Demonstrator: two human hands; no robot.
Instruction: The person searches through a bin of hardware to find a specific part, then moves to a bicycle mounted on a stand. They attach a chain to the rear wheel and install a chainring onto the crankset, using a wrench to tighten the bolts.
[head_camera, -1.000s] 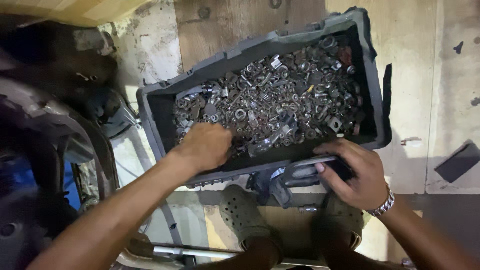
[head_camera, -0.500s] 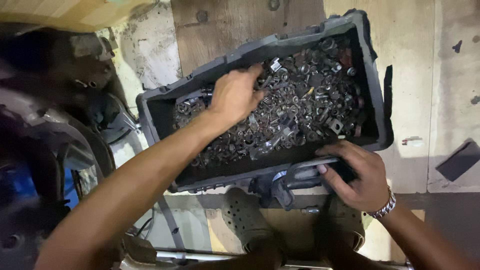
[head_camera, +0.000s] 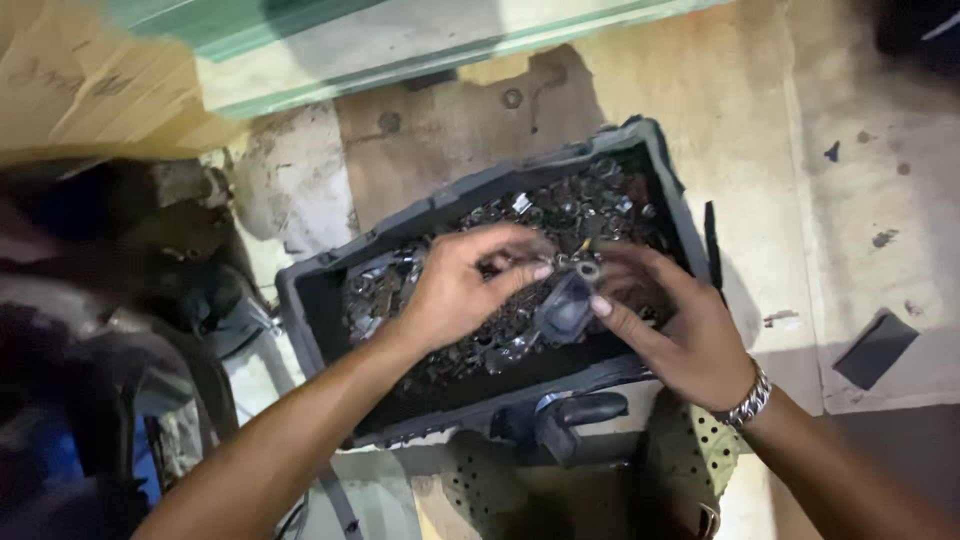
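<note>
Both hands work over a dark plastic bin (head_camera: 330, 330) that sits on a stained concrete floor (head_camera: 850, 180). The bin is full of small metal hardware (head_camera: 580, 215): nuts, washers and similar bits, piled loosely across its bottom.

The left hand (head_camera: 460, 290) reaches in from the bin's near left corner and hovers above the middle of the pile. Its grip is pressed together, thumb against fingertips, apparently pinching a small piece just above the heap; the piece itself is too small and blurred to identify.

The right hand (head_camera: 670, 330) comes in over the bin's near right edge. Its grip is curled around a dark, chunky part (head_camera: 565, 310), held between thumb and fingers just above the hardware. A small metal ring (head_camera: 587, 270) sits at the top of that part, right beside the left fingertips. The two hands almost touch there. A metal bracelet (head_camera: 748, 400) circles the right wrist.

Against the bin's near edge, outside it, lies a dark handle-like tool (head_camera: 575, 415). Below it, a perforated dark shoe (head_camera: 700, 450) shows. Off the bin's left side stand dark machine parts (head_camera: 150, 300), blurred. A dark flat scrap (head_camera: 880, 345) lies on the floor well right of the bin.
</note>
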